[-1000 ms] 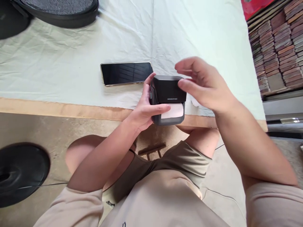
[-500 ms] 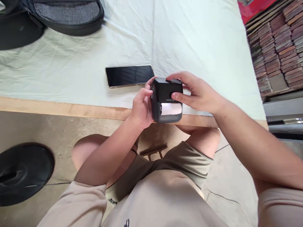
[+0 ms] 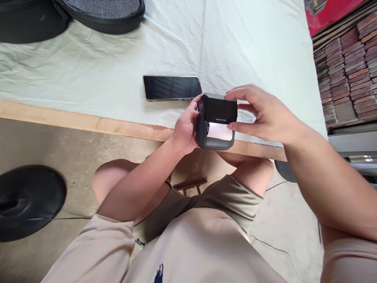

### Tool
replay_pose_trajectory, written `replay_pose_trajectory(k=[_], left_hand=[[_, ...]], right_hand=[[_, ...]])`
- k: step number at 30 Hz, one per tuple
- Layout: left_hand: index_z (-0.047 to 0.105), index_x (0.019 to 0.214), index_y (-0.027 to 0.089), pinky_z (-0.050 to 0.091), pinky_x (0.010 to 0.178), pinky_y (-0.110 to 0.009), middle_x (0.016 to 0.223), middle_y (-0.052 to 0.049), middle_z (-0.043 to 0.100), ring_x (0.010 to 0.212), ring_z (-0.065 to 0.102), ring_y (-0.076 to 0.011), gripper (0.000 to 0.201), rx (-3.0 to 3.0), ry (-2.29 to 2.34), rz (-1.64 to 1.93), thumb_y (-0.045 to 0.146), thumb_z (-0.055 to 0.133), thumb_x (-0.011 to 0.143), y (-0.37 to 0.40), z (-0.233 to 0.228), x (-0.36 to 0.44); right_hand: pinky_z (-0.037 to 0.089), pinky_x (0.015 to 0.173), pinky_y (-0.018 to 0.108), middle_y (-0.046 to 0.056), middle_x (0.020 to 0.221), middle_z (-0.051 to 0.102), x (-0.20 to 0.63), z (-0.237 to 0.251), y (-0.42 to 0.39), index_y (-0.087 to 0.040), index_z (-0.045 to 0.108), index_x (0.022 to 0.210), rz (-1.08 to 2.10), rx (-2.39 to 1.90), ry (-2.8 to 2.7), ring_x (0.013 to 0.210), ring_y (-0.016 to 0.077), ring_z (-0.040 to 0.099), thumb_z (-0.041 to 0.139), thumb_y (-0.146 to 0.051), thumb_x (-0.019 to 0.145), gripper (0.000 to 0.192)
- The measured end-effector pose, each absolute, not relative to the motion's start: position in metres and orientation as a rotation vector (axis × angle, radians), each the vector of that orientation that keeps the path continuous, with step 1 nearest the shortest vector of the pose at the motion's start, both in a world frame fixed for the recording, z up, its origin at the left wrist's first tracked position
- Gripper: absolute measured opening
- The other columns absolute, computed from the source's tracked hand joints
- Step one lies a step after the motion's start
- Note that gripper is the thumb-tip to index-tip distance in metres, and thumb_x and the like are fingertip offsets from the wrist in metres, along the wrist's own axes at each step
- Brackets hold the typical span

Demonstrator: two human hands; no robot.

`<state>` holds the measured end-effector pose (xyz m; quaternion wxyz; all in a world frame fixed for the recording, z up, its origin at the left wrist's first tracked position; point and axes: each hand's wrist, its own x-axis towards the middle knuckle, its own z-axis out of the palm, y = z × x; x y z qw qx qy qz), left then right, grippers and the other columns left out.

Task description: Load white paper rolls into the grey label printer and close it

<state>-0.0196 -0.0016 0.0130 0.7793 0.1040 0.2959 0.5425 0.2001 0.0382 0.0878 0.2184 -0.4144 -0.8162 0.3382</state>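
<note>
A small black label printer [image 3: 220, 110] is held over the table's front edge, its window showing a white label roll [image 3: 219, 131]. My left hand [image 3: 187, 127] is wrapped round its left side, with some fingers hidden behind it. At the right side, my right hand [image 3: 259, 112] grips the dark lid between fingertips at the top edge and the thumb near the roll. Just behind the printer, a smartphone [image 3: 172, 87] with a dark screen lies flat on the cloth.
A pale cloth [image 3: 250, 47] covers the table, whose wooden edge [image 3: 132, 127] shows in front. An open black case [image 3: 118, 25] stands at the back left. Black round bases [image 3: 32, 200] and cables are on the floor. Stacked bricks [image 3: 350, 74] are at the right.
The right thumb has slid from the lid's face to its lower right edge, beside the label roll. The left hand keeps its hold. The whole view has shifted slightly.
</note>
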Motion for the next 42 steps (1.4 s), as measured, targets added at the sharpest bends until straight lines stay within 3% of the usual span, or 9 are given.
replay_pose_trajectory(k=[3,7,9,14,22,27,32,37,42], left_hand=[[0.071,0.134,0.026,0.057,0.136,-0.052,0.114,-0.002,0.087,0.152,0.076,-0.0357,0.041,0.245,0.631,1.179,0.022,0.061,0.094,-0.001,0.010,-0.019],[0.072,0.133,0.026,0.063,0.127,-0.047,0.107,-0.001,0.083,0.142,0.081,-0.0318,0.039,0.179,0.637,1.198,0.023,0.060,0.096,0.001,0.007,-0.019],[0.070,0.140,0.027,0.066,0.119,-0.045,0.110,0.000,0.083,0.136,0.083,-0.0307,0.045,0.121,0.605,1.182,0.024,0.058,0.098,0.002,0.009,-0.020],[0.068,0.143,0.027,0.070,0.106,-0.043,0.091,0.000,0.078,0.116,0.087,-0.0315,0.048,0.097,0.487,1.140,0.032,0.058,0.096,-0.001,0.017,-0.023],[0.070,0.128,0.027,0.069,0.110,-0.042,0.088,0.001,0.078,0.118,0.087,-0.0335,0.042,0.158,0.468,1.136,0.035,0.071,0.088,0.001,0.011,-0.023],[0.070,0.140,0.025,0.070,0.114,-0.049,0.115,-0.004,0.087,0.131,0.085,-0.0373,0.047,0.150,0.468,1.136,0.039,0.068,0.095,0.001,0.015,-0.021],[0.070,0.131,0.025,0.071,0.112,-0.053,0.115,-0.005,0.088,0.132,0.085,-0.0386,0.035,0.186,0.473,1.140,0.045,0.060,0.103,0.002,0.018,-0.021],[0.070,0.117,0.027,0.073,0.108,-0.050,0.109,-0.005,0.087,0.130,0.086,-0.0386,0.024,0.184,0.516,1.150,0.045,0.065,0.101,0.004,0.019,-0.023],[0.067,0.104,0.028,0.073,0.105,-0.052,0.088,-0.004,0.080,0.121,0.087,-0.0380,0.015,0.202,0.543,1.181,0.041,0.067,0.098,0.005,0.023,-0.022]], right_hand=[[0.075,0.099,0.056,0.008,0.135,0.081,0.197,0.093,0.037,-0.034,0.085,0.125,0.735,-1.141,-2.341,0.127,0.0366,0.077,0.097,-0.041,0.077,0.050],[0.063,0.070,0.040,-0.004,0.075,0.070,0.186,0.088,0.035,-0.029,0.078,0.118,0.386,-1.170,-2.163,0.063,0.0188,0.066,0.080,-0.041,0.099,0.023],[0.058,0.063,0.036,-0.007,0.064,0.063,0.178,0.084,0.035,-0.029,0.069,0.110,0.387,-1.115,-1.960,0.057,0.0180,0.066,0.076,-0.043,0.106,0.016],[0.052,0.061,0.035,0.002,0.098,0.085,0.172,0.089,0.037,-0.027,0.070,0.100,0.415,-1.043,-2.301,0.068,0.0174,0.073,0.077,-0.036,0.102,0.012],[0.029,0.057,0.036,0.003,0.083,0.078,0.156,0.092,0.057,-0.030,0.084,0.118,-0.066,-1.399,-2.906,0.063,0.0245,0.061,0.093,-0.028,0.081,0.038],[0.055,0.073,0.038,0.001,0.104,0.086,0.176,0.110,0.058,-0.029,0.080,0.127,0.630,-1.269,-2.573,0.074,0.0192,0.070,0.090,-0.026,0.081,0.047],[0.024,0.045,0.029,-0.002,0.086,0.070,0.252,0.098,0.025,-0.038,0.071,0.118,0.851,-1.297,-1.502,0.054,0.0148,0.048,0.083,-0.048,0.077,0.044],[0.050,0.057,0.033,0.004,0.095,0.070,0.316,0.027,-0.025,-0.031,0.059,0.108,0.651,-1.545,-1.154,0.068,0.0184,0.064,0.074,-0.066,0.083,0.046],[0.069,0.105,0.055,0.004,0.105,0.072,0.343,-0.013,-0.033,-0.032,0.062,0.110,0.403,-1.682,-1.281,0.105,0.0296,0.078,0.089,-0.074,0.076,0.061]])
